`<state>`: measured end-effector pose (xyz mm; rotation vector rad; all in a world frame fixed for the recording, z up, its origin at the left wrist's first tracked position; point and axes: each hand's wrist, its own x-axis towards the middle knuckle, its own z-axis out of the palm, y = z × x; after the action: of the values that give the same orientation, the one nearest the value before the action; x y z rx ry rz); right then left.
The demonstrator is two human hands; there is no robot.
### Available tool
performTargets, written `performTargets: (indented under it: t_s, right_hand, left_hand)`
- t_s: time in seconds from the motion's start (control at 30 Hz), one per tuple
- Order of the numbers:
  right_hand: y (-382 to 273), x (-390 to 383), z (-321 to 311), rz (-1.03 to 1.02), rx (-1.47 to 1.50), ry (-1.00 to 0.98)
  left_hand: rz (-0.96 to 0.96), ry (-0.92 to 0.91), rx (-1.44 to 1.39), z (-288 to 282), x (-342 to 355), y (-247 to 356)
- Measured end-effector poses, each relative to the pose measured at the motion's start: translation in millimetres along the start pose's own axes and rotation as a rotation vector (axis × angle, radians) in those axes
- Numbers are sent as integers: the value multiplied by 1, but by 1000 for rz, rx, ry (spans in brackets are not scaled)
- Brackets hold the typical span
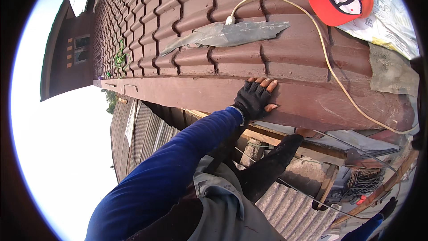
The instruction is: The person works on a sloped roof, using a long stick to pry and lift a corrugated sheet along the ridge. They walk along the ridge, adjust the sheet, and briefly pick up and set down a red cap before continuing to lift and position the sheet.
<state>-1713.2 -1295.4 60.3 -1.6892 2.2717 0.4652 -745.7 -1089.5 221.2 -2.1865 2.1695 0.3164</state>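
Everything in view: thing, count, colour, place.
Wavy roof tiles: many, brown, top
Long fascia board: 1, brown, below tiles
Torn flat strip: 1, grey, on tiles
Thin cable: 1, beige, over tiles, board
Printed sack: 1, white, top right
Brimmed cap: 1, red, on sack
Tangled cord: count unclear, green, on tiles
Corrugated sheets: several, grey, below board
Wooden beams: several, brown, below board
Bent rods: many, dark, lower right
Building: 1, brown, left
Leg: 1, black, below board
Left hand, fingerless glove: 1, black, on board
Right hand, gloved: 1, black, lower right
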Motion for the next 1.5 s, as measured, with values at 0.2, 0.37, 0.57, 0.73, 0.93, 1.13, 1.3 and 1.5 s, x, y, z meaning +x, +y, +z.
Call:
performTargets:
  t_s: [0.2,0.37,0.57,0.73,0.93,1.13,1.3,1.5]
  right_hand:
    - [-70,-6,-39,44,152,96]
    - [-92,-14,-58,101,123,60]
    - [-112,-32,-83,167,57,7]
    - [-129,-50,-92,221,-3,-60]
    - [-128,-53,-88,251,-29,-115]
    - [-127,-53,-85,244,-27,-130]
    - [-165,-69,-87,189,-15,-122]
    - [-195,-95,-74,329,75,119]
  left_hand:
    - [-12,55,-4,3,-3,-1]
    - [-23,17,32,11,-10,-3]
    - [-66,-50,-54,11,-13,-1]
    - [-112,-282,-61,1,-7,1]
    - [-153,-228,-43,8,-8,5]
    - [-195,-328,-78,-6,0,10]
    - [-185,-315,-53,-14,-5,13]
    - [-139,-329,8,-7,2,12]
